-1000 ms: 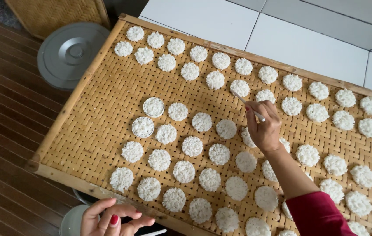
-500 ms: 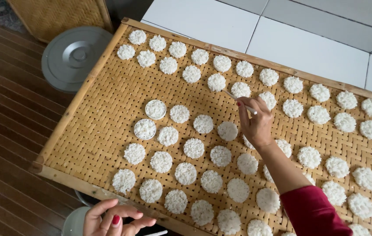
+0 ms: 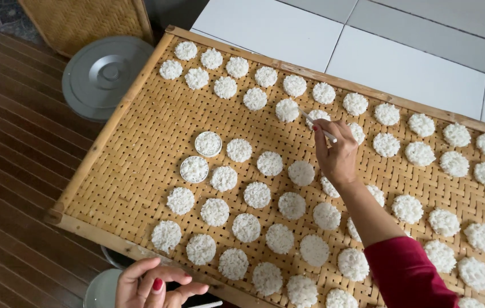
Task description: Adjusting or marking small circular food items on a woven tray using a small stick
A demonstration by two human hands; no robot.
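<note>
My right hand (image 3: 336,154) reaches over a woven bamboo tray (image 3: 139,142) and grips a thin white stick (image 3: 317,125), its tip on a white rice disc (image 3: 317,117) in the middle rows. Several round white rice discs cover the tray in diagonal rows. Two of them at the left sit inside small white ring moulds (image 3: 208,144) (image 3: 194,169). My left hand (image 3: 154,283) hovers at the bottom edge, fingers curled over a pale round container (image 3: 101,290); what it holds is hidden.
A grey metal lid (image 3: 105,77) lies on the dark wooden floor left of the tray. A woven basket (image 3: 85,20) stands at the top left. White floor tiles (image 3: 402,63) run behind the tray's far edge.
My right hand has shifted up and a little left along the tray with the stick. The view has drifted slightly. My left hand has stayed at the bottom edge.
</note>
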